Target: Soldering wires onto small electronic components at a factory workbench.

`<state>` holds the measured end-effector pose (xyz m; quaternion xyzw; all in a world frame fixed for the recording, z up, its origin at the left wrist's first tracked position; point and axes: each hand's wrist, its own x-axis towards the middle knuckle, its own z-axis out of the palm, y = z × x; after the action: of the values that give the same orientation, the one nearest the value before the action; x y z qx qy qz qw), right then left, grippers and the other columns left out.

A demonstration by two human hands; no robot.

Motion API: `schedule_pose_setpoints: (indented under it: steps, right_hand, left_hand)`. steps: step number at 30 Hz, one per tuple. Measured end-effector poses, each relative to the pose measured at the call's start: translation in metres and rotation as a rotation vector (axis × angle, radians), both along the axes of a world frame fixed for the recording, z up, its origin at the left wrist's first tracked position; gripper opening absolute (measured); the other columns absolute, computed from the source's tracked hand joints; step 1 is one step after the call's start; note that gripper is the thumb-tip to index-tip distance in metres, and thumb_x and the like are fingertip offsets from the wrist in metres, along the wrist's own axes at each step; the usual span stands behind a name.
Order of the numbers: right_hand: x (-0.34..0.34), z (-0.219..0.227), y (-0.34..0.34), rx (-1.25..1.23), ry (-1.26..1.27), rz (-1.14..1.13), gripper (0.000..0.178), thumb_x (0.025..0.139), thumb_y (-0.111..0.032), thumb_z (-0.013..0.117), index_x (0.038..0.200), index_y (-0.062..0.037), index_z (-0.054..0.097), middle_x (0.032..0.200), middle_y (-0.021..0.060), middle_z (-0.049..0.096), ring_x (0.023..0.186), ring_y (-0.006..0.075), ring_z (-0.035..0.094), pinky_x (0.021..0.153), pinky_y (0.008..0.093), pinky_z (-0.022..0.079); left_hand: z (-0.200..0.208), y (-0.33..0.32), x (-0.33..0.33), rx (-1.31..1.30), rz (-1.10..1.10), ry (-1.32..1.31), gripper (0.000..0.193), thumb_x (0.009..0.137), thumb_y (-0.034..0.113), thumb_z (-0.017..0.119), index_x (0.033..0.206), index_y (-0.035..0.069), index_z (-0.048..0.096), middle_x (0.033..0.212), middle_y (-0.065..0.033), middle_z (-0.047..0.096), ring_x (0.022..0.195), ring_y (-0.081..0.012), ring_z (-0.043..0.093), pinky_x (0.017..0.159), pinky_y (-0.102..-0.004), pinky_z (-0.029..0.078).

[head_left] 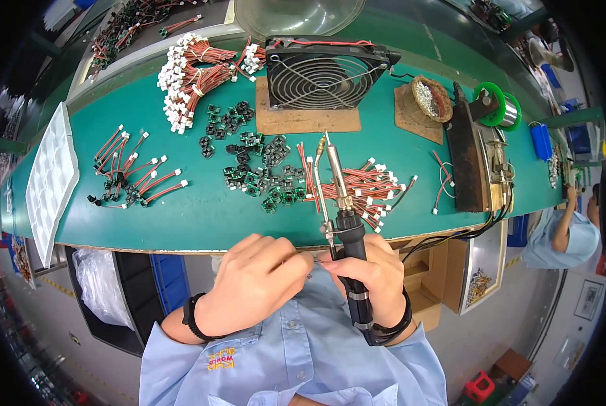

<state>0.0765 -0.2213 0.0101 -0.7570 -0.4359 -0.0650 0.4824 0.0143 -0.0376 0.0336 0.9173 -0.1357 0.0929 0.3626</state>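
My right hand is closed around the black handle of a soldering iron with a thin feed tube along its metal shaft. The iron stands nearly upright in view, its tip pointing toward the far side of the bench. Close beside it, my left hand has its fingers curled into a pinch. Whatever lies between those fingertips is hidden. Beyond the hands lie small green circuit boards with black parts and a bundle of red-and-black wires with white connectors. Boards with wires attached are grouped at the left.
A fan with a wire guard stands on brown board at the back. A bigger wire bundle lies left of it. Rightward are a bowl of white beads, a green solder spool and a dark metal stand. A white moulded tray sits far left.
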Motion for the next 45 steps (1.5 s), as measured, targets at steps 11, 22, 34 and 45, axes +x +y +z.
schedule_pose_setpoints:
  steps: [11, 22, 34, 45]
  right_hand:
    - [-0.015, -0.002, 0.007, 0.205, 0.343, -0.051, 0.038, 0.075, 0.005, 0.067, 0.101, -0.0089, 0.042, 0.082, 0.013, 0.06, 0.07, 0.0196, 0.06, 0.07, 0.031, 0.045]
    - [-0.006, 0.011, 0.004, 0.393, 0.76, -0.145, 0.041, 0.077, 0.005, 0.064, 0.102, -0.0088, 0.034, 0.083, 0.0134, 0.057, 0.069, 0.0138, 0.054, 0.064, 0.0266, 0.044]
    - [-0.015, 0.017, 0.013, 0.295, 0.557, -0.148, 0.041, 0.075, 0.004, 0.067, 0.1, -0.0081, 0.038, 0.08, 0.0105, 0.055, 0.065, 0.0097, 0.053, 0.058, 0.0231, 0.043]
    - [-0.016, 0.022, 0.021, 0.222, 0.426, -0.091, 0.041, 0.072, 0.002, 0.069, 0.097, -0.0092, 0.04, 0.08, 0.0083, 0.057, 0.064, 0.0096, 0.052, 0.06, 0.0212, 0.041]
  left_hand:
    - [-0.003, 0.001, 0.003, -0.172, -0.056, -0.01, 0.016, 0.069, 0.007, 0.068, 0.084, 0.007, 0.06, 0.072, -0.0042, 0.053, 0.06, -0.0209, 0.051, 0.057, -0.0309, 0.04]
    - [-0.011, -0.001, -0.01, -0.845, 0.269, 0.358, 0.014, 0.086, 0.0, 0.055, 0.1, -0.003, 0.054, 0.09, -0.0109, 0.056, 0.075, -0.0147, 0.057, 0.07, -0.0267, 0.05]
    - [0.0, -0.006, 0.0, -1.289, 0.176, 0.438, 0.025, 0.087, 0.011, 0.057, 0.106, -0.004, 0.052, 0.098, -0.0098, 0.055, 0.085, -0.016, 0.056, 0.075, -0.0308, 0.048]
    - [-0.012, -0.002, -0.001, -1.572, 0.089, 0.635, 0.026, 0.088, 0.014, 0.057, 0.107, -0.003, 0.053, 0.098, -0.0088, 0.059, 0.088, -0.0149, 0.058, 0.078, -0.029, 0.046]
